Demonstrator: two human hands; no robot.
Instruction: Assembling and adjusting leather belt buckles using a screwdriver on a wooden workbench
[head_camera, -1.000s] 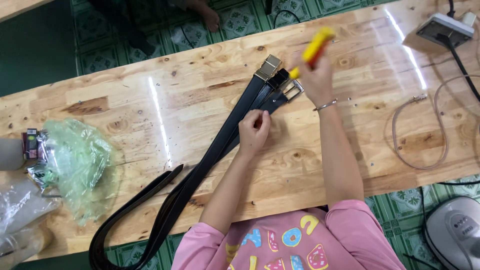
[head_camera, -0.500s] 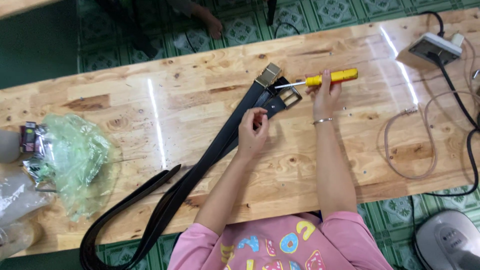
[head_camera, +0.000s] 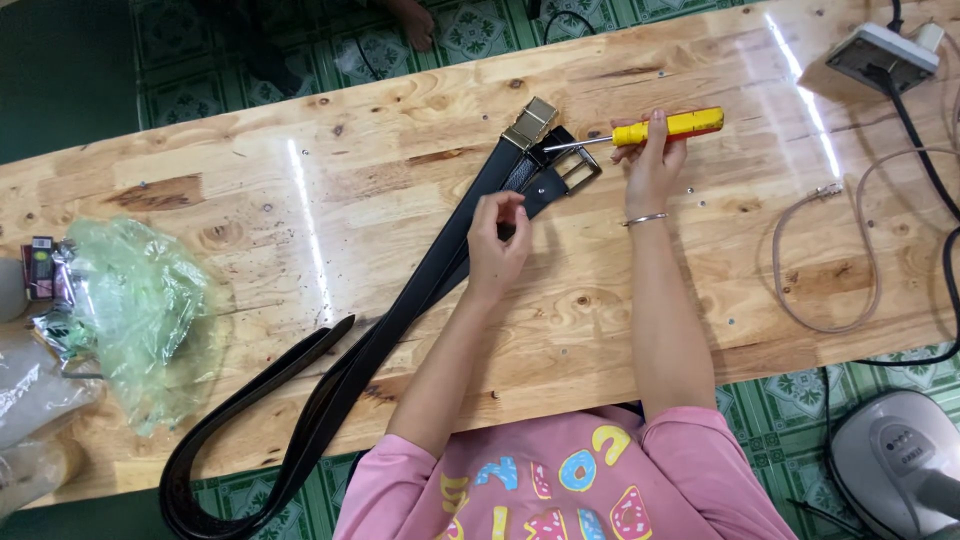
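Two hands work: the right hand grips a yellow screwdriver, the left hand curls half-closed above black belts.

Bright, sharp overhead view — glare streaks on the glossy table.

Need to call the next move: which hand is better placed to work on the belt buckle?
Right, probably. The right hand holds the yellow screwdriver, its tip at the buckle. The left hand hovers over the black belt, tool-free.
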